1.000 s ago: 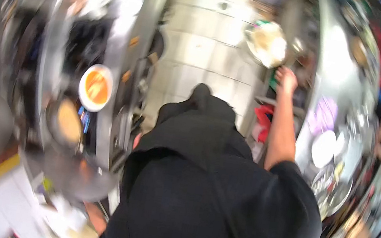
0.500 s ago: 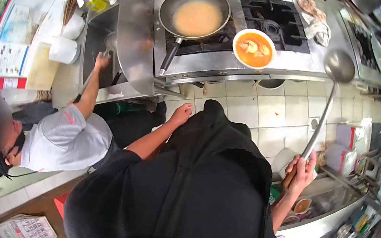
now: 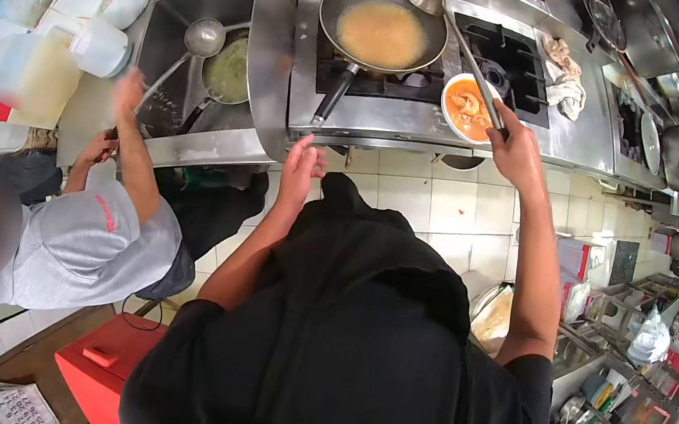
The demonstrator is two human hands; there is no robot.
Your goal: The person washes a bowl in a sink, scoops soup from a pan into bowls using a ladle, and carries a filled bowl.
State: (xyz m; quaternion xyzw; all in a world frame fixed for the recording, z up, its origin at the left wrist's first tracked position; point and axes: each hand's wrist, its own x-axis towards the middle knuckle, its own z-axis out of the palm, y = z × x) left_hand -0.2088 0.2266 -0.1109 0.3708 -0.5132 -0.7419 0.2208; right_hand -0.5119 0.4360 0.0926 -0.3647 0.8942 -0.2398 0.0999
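My right hand is closed around the handle of a long metal ladle. The ladle's round bowl is over the far right rim of a dark wok; whether it touches the rim I cannot tell. Pale brownish liquid lies in the wok, which stands on a burner. Beneath the ladle's shaft sits a white bowl of orange soup with pale pieces in it. My left hand holds nothing, its fingers apart, just below the end of the wok's black handle.
To the left, a co-worker in a grey shirt reaches toward a sink, where a skimmer-like ladle and a pan of greenish liquid lie. Cloths lie right of the second burner. A red box stands behind the co-worker.
My right hand has swung the ladle up and left from my right side to the wok. My left hand has risen toward the wok's handle and its fingers have opened. The view has shifted.
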